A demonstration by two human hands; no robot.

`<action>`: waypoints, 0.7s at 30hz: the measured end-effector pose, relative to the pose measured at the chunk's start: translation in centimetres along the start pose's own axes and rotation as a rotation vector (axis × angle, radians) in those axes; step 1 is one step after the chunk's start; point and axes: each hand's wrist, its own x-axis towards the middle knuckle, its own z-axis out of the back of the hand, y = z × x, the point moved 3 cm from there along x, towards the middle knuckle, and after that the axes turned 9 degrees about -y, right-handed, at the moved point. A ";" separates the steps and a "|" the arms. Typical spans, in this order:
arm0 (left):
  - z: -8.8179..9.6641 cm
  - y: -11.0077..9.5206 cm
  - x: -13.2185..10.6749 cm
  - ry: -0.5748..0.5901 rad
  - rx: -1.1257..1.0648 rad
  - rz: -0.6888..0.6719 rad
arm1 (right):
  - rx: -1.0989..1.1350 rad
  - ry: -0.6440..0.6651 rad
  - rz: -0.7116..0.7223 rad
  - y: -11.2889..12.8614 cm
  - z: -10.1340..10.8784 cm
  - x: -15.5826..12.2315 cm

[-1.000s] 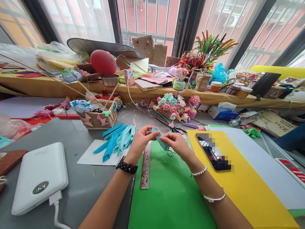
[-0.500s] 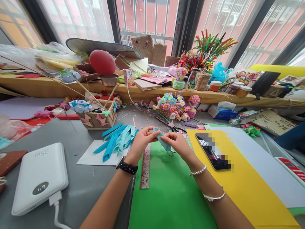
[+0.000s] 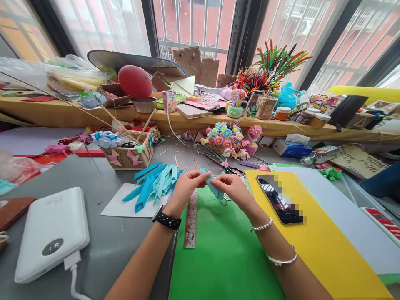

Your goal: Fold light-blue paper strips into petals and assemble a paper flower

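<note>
A small strip of teal paper (image 3: 213, 184) is pinched between both hands above the top edge of a green sheet (image 3: 218, 254). My left hand (image 3: 186, 185) grips its upper left end with closed fingers; a black dotted band sits on that wrist. My right hand (image 3: 233, 187) pinches the lower right part, with two silver bracelets on that arm. A pile of folded teal paper pieces (image 3: 154, 182) lies on a white sheet just left of my left hand. A patterned ruler (image 3: 191, 221) lies along the green sheet's left edge.
A phone (image 3: 279, 198) rests on a yellow sheet (image 3: 315, 246) at the right. A white power bank (image 3: 50, 231) with a cable lies at the left. A woven basket (image 3: 129, 155), paper flower pots (image 3: 225, 141) and scissors stand behind. A cluttered wooden shelf (image 3: 93, 114) runs along the windows.
Both hands stay in the same spot with the teal strip; the fingers shift slightly along it. Nothing else moves.
</note>
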 end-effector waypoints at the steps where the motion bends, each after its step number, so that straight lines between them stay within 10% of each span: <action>1: 0.0 0.0 0.0 0.011 -0.004 0.011 | -0.004 0.007 0.006 0.0 0.0 0.0; 21: -0.9 -0.5 -0.3 0.084 0.108 -0.090 | 0.089 -0.140 0.022 -0.3 0.1 0.3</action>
